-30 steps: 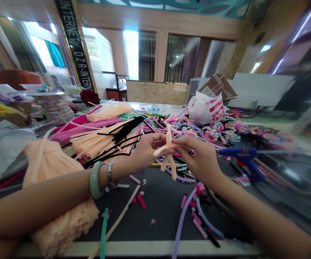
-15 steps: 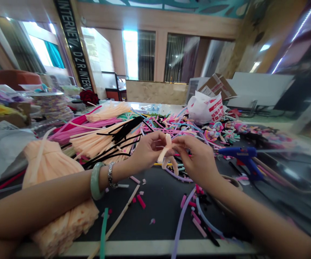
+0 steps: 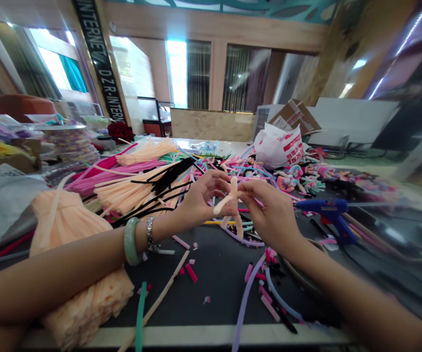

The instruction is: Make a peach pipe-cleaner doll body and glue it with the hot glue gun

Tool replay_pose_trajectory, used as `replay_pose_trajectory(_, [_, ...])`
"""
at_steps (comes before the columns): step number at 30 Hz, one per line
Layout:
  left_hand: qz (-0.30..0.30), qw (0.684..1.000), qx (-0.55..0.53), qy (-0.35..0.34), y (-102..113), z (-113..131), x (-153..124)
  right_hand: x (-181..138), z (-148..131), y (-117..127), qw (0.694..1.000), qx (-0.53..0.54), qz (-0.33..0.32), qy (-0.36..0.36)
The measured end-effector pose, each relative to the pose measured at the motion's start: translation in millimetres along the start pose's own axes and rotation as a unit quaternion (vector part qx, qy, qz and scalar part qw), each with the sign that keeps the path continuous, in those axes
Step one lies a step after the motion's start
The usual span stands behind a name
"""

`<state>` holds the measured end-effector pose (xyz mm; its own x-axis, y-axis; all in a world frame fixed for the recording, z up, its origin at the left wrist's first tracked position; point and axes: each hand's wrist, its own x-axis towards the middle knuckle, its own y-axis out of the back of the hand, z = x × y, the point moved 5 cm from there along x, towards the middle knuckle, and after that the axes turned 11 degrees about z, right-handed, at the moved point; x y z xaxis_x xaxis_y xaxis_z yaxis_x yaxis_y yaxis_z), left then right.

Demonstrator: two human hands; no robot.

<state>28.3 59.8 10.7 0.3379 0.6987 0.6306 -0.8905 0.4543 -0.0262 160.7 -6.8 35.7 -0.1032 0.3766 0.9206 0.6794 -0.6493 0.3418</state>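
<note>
A small peach pipe-cleaner figure (image 3: 234,188) with stubby limbs is held up above the middle of the table. From the left, my left hand (image 3: 209,195) curls its fingers around it, the thumb against its lower part. My right hand (image 3: 269,210) pinches its right side between thumb and fingertips, which hide part of that limb. A jade bangle (image 3: 132,242) and a metal watch band (image 3: 151,233) circle my left wrist. Under my left forearm lies a thick bundle of peach pipe cleaners (image 3: 97,308).
A blue glue gun (image 3: 326,208) lies right of my right hand. Behind the hands are heaped coloured pipe cleaners (image 3: 123,195), a white plastic bag (image 3: 275,146) and several finished small dolls (image 3: 291,178). Cut pink scraps (image 3: 191,274) and a purple stem (image 3: 247,303) lie nearer the front edge.
The figure has turned more upright and shifted slightly right and up. The fingers of my left hand have loosened and lifted a little; my right hand still pinches the figure.
</note>
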Motion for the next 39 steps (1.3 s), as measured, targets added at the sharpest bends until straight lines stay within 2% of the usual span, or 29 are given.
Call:
replay_pose_trajectory(2, [-0.021, 0.998, -0.031, -0.048, 3, 1, 1, 1, 2, 1, 1.0, -0.002, 0.003, -0.008])
replay_pose_trajectory(4, [0.0, 0.996, -0.056, -0.068, 10, 0, 3, 2, 3, 3, 1.0, -0.005, 0.004, -0.019])
replay_pose_trajectory(6, [0.017, 0.996, -0.032, -0.082, 14, 0, 5, 3, 3, 3, 1.0, -0.006, 0.002, -0.026])
replay_pose_trajectory(10, [0.002, 0.993, 0.088, -0.078, 12, -2, 6, 4, 1, 3, 1.0, -0.003, -0.003, -0.023])
replay_pose_trajectory(14, [-0.04, 0.983, 0.168, -0.058, 6, -4, 5, 3, -1, 3, 1.0, -0.017, 0.0, -0.011])
replay_pose_trajectory(22, [-0.091, 0.978, 0.176, -0.07, -2, 8, -4, 4, -2, 3, 0.998, -0.057, 0.014, 0.019])
replay_pose_trajectory(26, [-0.036, 0.965, 0.228, -0.12, -7, 19, -5, 6, -4, 4, 0.995, -0.084, 0.028, 0.04])
replay_pose_trajectory(29, [-0.003, 0.966, 0.224, -0.127, -11, 25, -5, 6, -6, 5, 0.993, -0.104, 0.035, 0.054])
replay_pose_trajectory(34, [0.027, 0.979, 0.19, -0.065, -11, 24, -5, 6, -8, 5, 0.992, -0.102, 0.037, 0.069])
replay_pose_trajectory(39, [0.05, 0.996, 0.069, -0.002, -12, 20, -4, 11, -8, 12, 0.992, -0.076, 0.06, 0.079])
